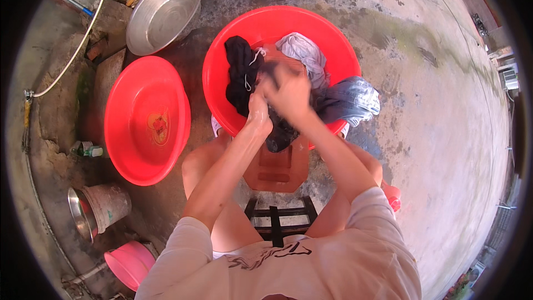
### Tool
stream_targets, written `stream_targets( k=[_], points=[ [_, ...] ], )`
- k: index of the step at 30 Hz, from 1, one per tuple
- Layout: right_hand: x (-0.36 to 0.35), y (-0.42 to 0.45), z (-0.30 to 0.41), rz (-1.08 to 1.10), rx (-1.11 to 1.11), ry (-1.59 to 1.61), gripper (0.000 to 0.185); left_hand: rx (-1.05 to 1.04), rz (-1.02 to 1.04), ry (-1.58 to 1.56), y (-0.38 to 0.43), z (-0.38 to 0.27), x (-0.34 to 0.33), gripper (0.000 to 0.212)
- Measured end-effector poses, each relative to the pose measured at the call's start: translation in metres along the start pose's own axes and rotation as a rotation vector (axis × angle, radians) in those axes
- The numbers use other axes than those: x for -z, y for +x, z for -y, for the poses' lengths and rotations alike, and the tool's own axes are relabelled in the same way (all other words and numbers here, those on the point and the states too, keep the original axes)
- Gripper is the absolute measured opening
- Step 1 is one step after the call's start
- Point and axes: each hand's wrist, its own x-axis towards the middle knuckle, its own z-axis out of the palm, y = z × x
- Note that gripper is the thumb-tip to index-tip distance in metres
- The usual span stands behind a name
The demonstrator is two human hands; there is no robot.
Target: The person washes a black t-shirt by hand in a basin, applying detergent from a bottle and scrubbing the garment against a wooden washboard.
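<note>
Both my hands meet over a large red plastic basin point(245, 21), close against a reddish-brown washboard point(277, 177) that leans out over the near rim. My left hand point(259, 106), wet with some suds, holds a dark wet cloth point(281, 137). On the same cloth is my right hand point(292, 93), blurred by motion, with its fingertips hidden. The cloth's lower end hangs down the board. Left of my hands lies a black garment point(238, 81) with white drawstrings. A pale grey cloth point(304, 52) is bunched beyond them, and blue denim point(349, 98) drapes over the right rim.
At left stand another red basin point(131, 133) with a printed bottom and a metal basin point(160, 12). A bucket point(110, 206), a pink basin point(131, 262) and a white hose point(81, 43) line the left side. A dark stool frame point(275, 216) shows between my legs.
</note>
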Motion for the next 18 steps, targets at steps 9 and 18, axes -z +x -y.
stream_targets(
  k=[9, 18],
  points=[
    [0.012, -0.015, -0.005, 0.026, -0.099, 0.015, 0.026, 0.009, -0.032, 0.012, -0.010, 0.010, -0.012, 0.027],
    [0.097, -0.024, -0.099, 0.293, -0.801, 0.711, 0.036, 0.137, 0.316, 0.699, -0.031, -0.096, 0.055, 0.048]
  ],
)
